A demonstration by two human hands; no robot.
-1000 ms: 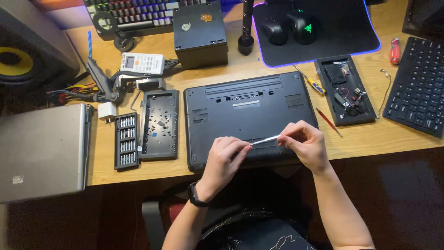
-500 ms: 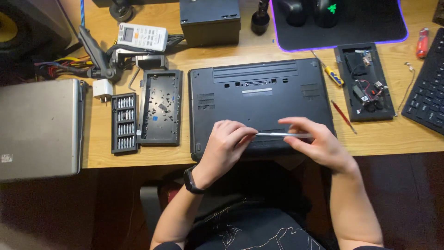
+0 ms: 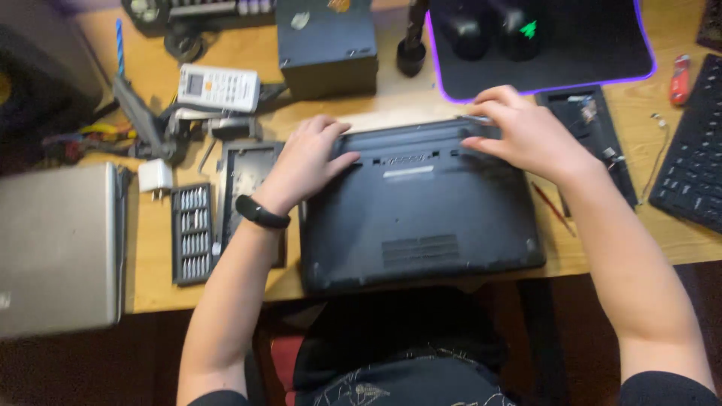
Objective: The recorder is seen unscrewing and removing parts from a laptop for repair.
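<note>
The left hand [image 3: 304,162] lies flat with spread fingers on the far left corner of the black laptop [image 3: 421,214]. The right hand [image 3: 526,135] grips its far right edge, fingers curled. The laptop lies upside down on the wooden desk [image 3: 150,286]. A screwdriver bit set [image 3: 192,233] lies left of it.

Beside a grey laptop [image 3: 60,248] lie a bit set [image 3: 192,233], white charger [image 3: 156,177], and probably a remote [image 3: 219,87].
</note>
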